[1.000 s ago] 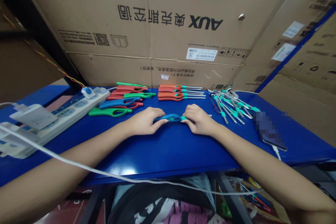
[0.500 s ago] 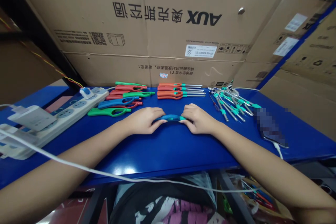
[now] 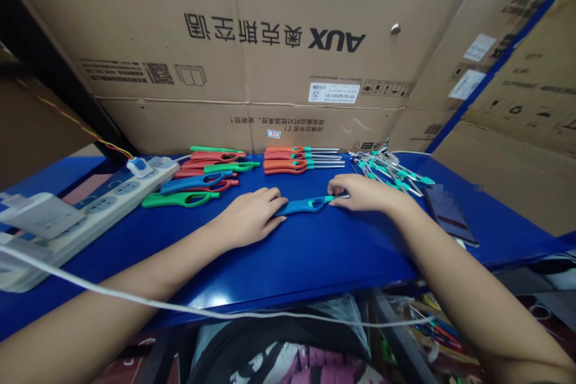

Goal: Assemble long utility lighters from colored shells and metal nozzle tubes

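Note:
Between my hands, just over the blue tabletop, lies a blue lighter (image 3: 302, 206) with a teal collar and a metal tube at its right end. My left hand (image 3: 254, 216) pinches the handle's left end between thumb and fingers. The fingers of my right hand (image 3: 357, 192) are closed round the metal tube near the collar. Behind them, orange and red lighters with metal tubes (image 3: 285, 166) lie in a neat stack. Farther left are loose green, red and blue handles (image 3: 198, 181); on the right is a pile of metal tubes with teal collars (image 3: 391, 171).
A white power strip (image 3: 112, 198) with plugs runs along the left side of the blue table (image 3: 270, 270). A white cable (image 3: 189, 310) crosses in front of me. A phone (image 3: 450, 216) lies right. Cardboard (image 3: 270, 78) stands behind.
My right hand has moved right, off the collar onto the metal tube, and more of the blue lighter now shows. My left hand has shifted slightly left and down. The view has also shifted.

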Demonstrator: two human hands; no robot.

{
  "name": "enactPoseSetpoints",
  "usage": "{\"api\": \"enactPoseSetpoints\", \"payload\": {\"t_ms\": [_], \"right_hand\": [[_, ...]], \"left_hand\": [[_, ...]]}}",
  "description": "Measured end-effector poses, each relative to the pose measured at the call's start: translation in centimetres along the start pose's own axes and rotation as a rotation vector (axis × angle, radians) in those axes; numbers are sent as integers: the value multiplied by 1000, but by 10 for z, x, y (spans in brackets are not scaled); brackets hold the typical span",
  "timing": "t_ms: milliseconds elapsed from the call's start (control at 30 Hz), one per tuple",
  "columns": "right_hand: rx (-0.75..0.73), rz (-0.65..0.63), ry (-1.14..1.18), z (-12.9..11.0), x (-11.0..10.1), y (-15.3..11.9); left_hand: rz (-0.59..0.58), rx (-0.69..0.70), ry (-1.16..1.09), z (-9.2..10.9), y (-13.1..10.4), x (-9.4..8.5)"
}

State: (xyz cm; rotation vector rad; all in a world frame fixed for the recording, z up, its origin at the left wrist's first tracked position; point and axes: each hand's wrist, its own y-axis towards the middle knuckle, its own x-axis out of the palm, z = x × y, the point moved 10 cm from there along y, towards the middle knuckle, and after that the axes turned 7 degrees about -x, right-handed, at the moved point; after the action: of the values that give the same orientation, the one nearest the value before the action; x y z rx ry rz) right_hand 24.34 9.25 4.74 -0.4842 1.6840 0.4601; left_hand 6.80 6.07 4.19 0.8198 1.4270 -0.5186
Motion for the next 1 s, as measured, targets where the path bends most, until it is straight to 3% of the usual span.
{"api": "enactPoseSetpoints", "payload": {"t_ms": [67, 200, 267, 433, 533, 600, 700, 767, 833, 933, 1000], "right_hand": [[107, -25, 5, 18, -9, -7], [549, 21, -294, 74, -40, -32], [648, 46, -347, 89, -44, -41], [625, 72, -380, 95, -20, -36], [730, 38, -314, 98, -9, -36], [826, 33, -290, 98, -15, -40], [879, 148, -204, 87, -39, -41], [769, 362, -94, 65, -60, -30], [532, 532, 141, 33, -68, -7], [212, 655, 570, -18, -59, 35], [105, 692, 813, -42, -43, 61]], "left_hand": [[2, -16, 1, 0, 0, 0], [7, -57, -12, 4, -1, 0], [13, -84, -29, 7, -2, 0], [28, -103, -109, 15, -4, 1], [30, -120, -174, 16, -5, 3], [37, -125, -205, 17, -6, 3], [51, -104, -219, 21, -6, 3], [59, -89, -215, 24, -7, 4], [64, -84, -214, 25, -7, 4], [79, -79, -232, 25, -8, 3], [96, -74, -261, 25, -8, 3]]}}
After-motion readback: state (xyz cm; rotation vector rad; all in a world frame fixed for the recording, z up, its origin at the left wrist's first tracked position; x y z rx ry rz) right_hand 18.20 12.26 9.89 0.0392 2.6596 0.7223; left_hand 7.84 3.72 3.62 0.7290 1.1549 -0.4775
